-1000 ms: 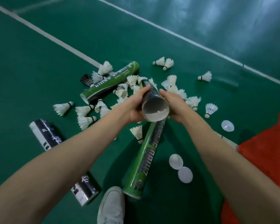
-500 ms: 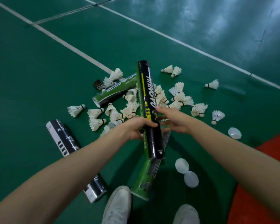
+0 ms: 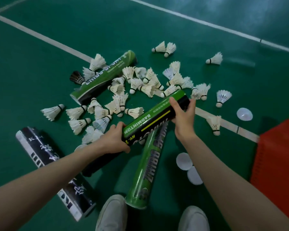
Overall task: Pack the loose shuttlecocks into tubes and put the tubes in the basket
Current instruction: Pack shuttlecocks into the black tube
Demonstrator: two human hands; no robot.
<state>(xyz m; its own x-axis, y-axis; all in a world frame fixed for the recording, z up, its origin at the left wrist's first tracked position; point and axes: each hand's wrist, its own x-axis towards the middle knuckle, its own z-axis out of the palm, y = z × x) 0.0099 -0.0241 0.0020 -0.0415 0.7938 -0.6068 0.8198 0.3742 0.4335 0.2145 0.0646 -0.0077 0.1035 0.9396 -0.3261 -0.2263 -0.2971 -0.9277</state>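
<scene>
The green-and-black tube [image 3: 154, 117], upright half a second ago, now lies slanted across the frame's centre, the left hand [image 3: 114, 139] clamped on its lower end and the right hand [image 3: 183, 115] on its upper. Loose shuttlecocks [image 3: 135, 84] remain scattered above; the red basket [image 3: 277, 157] waits at right, so packing seems barely started.

I'm looking at an indoor badminton court. Green sports flooring [image 3: 40, 67] with white boundary lines [image 3: 40, 36]; shuttlecocks [image 3: 135, 84] lie scattered.

Four tubes [image 3: 154, 116] are showing, roughly thirty-five loose shuttlecocks [image 3: 135, 84] are lying scattered, three white caps [image 3: 183, 160] are sitting nearby.
</scene>
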